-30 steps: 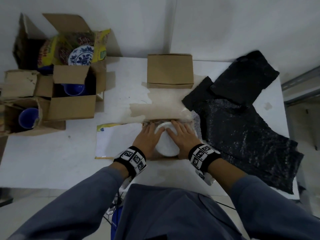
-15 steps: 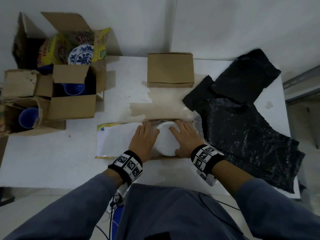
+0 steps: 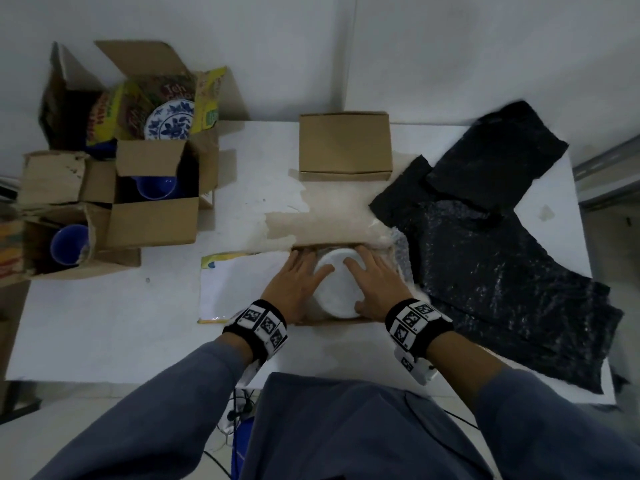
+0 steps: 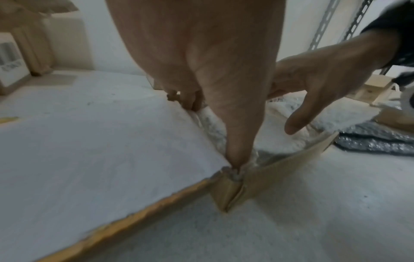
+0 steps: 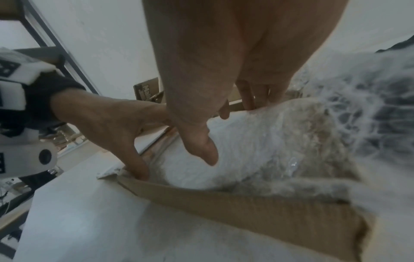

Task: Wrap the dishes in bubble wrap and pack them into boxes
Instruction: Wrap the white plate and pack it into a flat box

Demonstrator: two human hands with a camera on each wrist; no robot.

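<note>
A white dish wrapped in clear bubble wrap [image 3: 337,284] lies in a shallow open cardboard box [image 3: 332,321] near the table's front edge. My left hand [image 3: 298,282] presses its left side with fingers spread, the thumb pushed down into the box's near left corner [image 4: 233,175]. My right hand [image 3: 374,282] lies flat on its right side, thumb on the wrap [image 5: 235,141] and fingers reaching over the far rim. The box's front wall [image 5: 246,209] stands low. Loose wrap bunches up at the box's right edge.
The box's white flap [image 3: 239,285] lies open to the left. A closed cardboard box [image 3: 344,145] sits behind. Black bubble wrap sheets [image 3: 491,258] cover the right. Open boxes [image 3: 152,220] at the left hold blue cups and a blue-patterned plate [image 3: 169,121].
Both hands slid apart from the middle of the dish toward its sides, and more of the white dish shows between them. The box has not moved.
</note>
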